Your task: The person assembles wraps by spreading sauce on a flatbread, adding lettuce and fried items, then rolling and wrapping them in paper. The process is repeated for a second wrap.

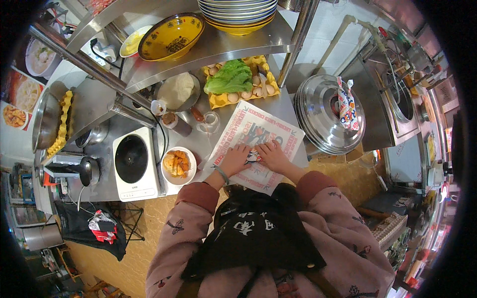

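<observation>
Entry, both hands: your left hand and right hand lie close together, backs up, on one printed sheet of paper. Fingers curl over its middle; the undersides are hidden, so whether either pinches the paper or merely presses it cannot be told.

Sheet: one, white with red and blue print, set slantwise at the front edge of the steel bench, near its right end. Its near corner appears to overhang that edge toward your apron — probably to keep the work within short reach. Two hands bearing on the middle likely stop it sliding.

Front edge, left of the sheet: a white bowl of fried pieces; beyond it, a white hob with a round black top. Both stand clear of the paper, which presumably leaves you elbow room.

Back edge: a yellow egg tray with eggs, green lettuce resting across it — seemingly stacked to save bench space.

Mid-bench: a sauce bottle and a glass jug, left of the sheet.

Off the right edge: a large pot with a steel lid.
</observation>
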Motion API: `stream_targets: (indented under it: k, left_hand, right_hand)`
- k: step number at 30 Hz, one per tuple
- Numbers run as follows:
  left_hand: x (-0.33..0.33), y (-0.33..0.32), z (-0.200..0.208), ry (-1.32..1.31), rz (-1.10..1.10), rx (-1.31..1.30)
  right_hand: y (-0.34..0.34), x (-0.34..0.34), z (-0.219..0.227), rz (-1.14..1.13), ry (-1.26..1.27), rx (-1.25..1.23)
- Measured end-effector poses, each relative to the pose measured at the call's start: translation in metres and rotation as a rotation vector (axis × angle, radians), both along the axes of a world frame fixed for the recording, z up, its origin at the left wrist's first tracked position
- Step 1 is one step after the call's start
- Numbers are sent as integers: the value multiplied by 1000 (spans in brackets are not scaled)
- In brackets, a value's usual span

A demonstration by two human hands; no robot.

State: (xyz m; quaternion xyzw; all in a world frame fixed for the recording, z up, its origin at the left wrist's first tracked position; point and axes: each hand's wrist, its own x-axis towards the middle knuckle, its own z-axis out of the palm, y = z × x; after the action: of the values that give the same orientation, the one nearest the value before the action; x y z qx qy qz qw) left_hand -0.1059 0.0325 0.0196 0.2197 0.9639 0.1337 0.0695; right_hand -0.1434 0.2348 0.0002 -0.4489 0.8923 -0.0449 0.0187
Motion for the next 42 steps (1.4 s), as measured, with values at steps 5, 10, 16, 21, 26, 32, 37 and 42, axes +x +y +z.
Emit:
stream_targets:
  k: [5, 10, 16, 21, 26, 32, 37, 42]
  left_hand:
    - [-2, 0, -5, 109, -54, -57]
    - [-2, 0, -18, 177, -44, -62]
    - [-2, 9, -17, 233, -25, -139]
    - [-10, -3, -3, -83, 20, 150]
    - [-26, -3, -3, -249, 29, 190]
    - [-18, 5, -5, 2, 10, 64]
    - [-14, 9, -5, -118, 43, 152]
    - [9, 15, -1, 20, 21, 94]
  right_hand:
    - [6, -9, 1, -14, -60, -52]
    - [11, -11, 9, 12, -10, -87]
    - [-1, -17, 15, -65, -230, -84]
    - [-8, -18, 20, -58, -251, -72]
    - [-17, -16, 33, -108, -221, 16]
    - [-27, -25, 41, -199, -481, 247]
    - [-21, 3, 21, -185, -87, 174]
    - [-16, 33, 13, -164, 199, 74]
